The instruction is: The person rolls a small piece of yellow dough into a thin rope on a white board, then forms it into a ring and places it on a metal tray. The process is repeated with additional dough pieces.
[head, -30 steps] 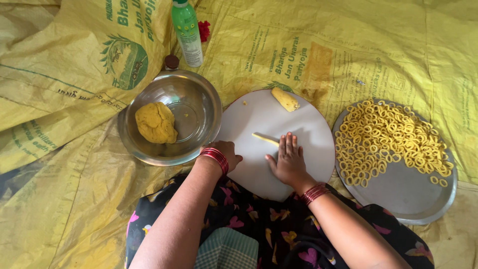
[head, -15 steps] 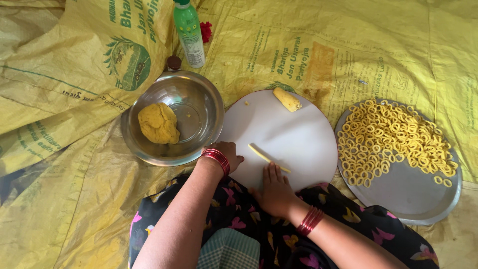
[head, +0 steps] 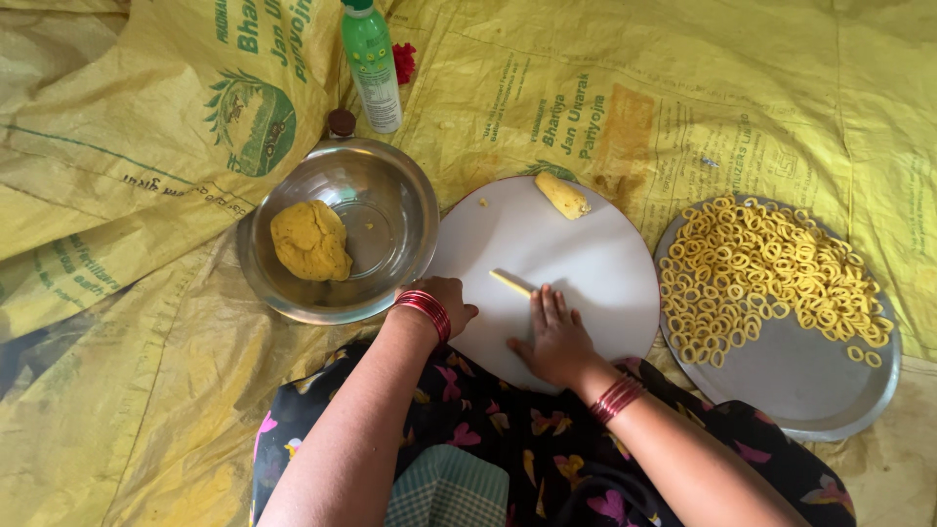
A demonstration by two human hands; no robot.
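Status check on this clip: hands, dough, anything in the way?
Left hand resting on round white board edge. Right hand flat on board, fingertips on thin dough strip. Dough lump in steel bowl; rings on tray. Nothing blocking.

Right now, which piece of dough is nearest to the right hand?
The thin dough strip on the white round board, just beside the right hand. The short chunk and the big lump lie farther away.

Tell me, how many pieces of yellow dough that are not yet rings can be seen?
3: a big lump in the steel bowl, a small chunk at the white board's far edge, a thin strip beside the right hand.
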